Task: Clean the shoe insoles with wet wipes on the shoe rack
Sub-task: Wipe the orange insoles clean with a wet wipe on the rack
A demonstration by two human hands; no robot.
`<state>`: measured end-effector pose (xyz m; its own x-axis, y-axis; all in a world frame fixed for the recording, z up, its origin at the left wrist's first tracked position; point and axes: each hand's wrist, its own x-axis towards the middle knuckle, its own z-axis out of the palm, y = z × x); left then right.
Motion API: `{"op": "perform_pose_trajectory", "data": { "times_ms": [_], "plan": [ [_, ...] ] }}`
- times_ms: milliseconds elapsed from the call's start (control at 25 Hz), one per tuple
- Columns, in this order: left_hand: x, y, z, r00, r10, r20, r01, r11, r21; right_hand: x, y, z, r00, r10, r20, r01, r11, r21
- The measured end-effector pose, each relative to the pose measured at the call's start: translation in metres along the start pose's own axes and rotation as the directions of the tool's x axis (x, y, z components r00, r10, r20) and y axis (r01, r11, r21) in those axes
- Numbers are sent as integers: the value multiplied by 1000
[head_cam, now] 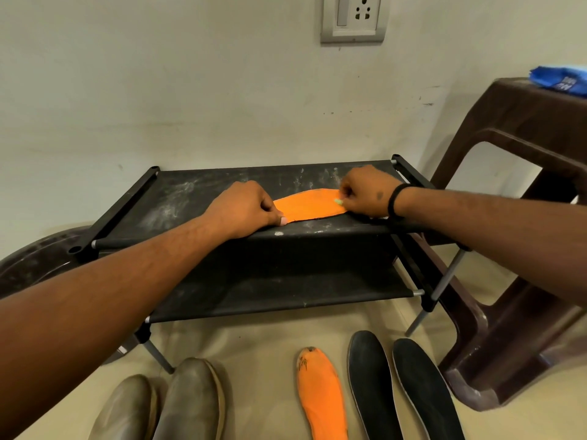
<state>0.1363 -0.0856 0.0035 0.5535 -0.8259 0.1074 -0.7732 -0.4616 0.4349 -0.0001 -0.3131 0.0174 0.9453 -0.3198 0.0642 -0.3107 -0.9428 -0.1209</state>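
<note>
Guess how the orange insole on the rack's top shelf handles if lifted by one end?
The orange insole looks thin and lies flat on the top shelf, so it probably droops when lifted. Likely light. The left hand holds one end, perhaps because it slides under wiping.

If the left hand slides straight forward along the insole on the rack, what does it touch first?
Probably the right hand, which pinches a small wipe at the far end of the orange insole. The left hand points that way, with only bare insole between them.

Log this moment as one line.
left hand holds insole | right hand rubs wipe | on rack
</note>
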Motion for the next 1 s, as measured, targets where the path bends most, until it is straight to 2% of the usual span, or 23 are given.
{"op": "perform_pose_trajectory", "data": {
  "times_ms": [120,240,440,600,680,760,880,1000],
  "plan": [
    [2,1,1,1000,7,-8,-7,1000,14,7,9,1,994,108,-34,-108,994,-4],
    [4,3,0,1000,6,-7,-6,1000,30,17,0,2,987,150,-59,-146,988,57],
    [4,3,1,1000,-2,3,1,999,35,35,-30,12,994,82,-75,-70,987,143],
    [5,2,1,1000,-5,-3,5,1000,28,39,-44,15,998,13,-69,-14,1000,-4],
    [4,1,0,1000,-4,0,4,1000,16,35,-36,7,995,48,-82,-58,991,-118],
    [4,0,0,1000,2,2,-2,1000,9,31,-20,-1,990,118,-72,-129,978,-162],
    [3,-1,0,1000,0,3,0,1000,0,25,1,-7,981,193,-21,-193,979,-59],
    [4,0,0,1000,4,7,-4,1000,0,27,5,2,972,226,-66,-224,974,30]
  ]
}}
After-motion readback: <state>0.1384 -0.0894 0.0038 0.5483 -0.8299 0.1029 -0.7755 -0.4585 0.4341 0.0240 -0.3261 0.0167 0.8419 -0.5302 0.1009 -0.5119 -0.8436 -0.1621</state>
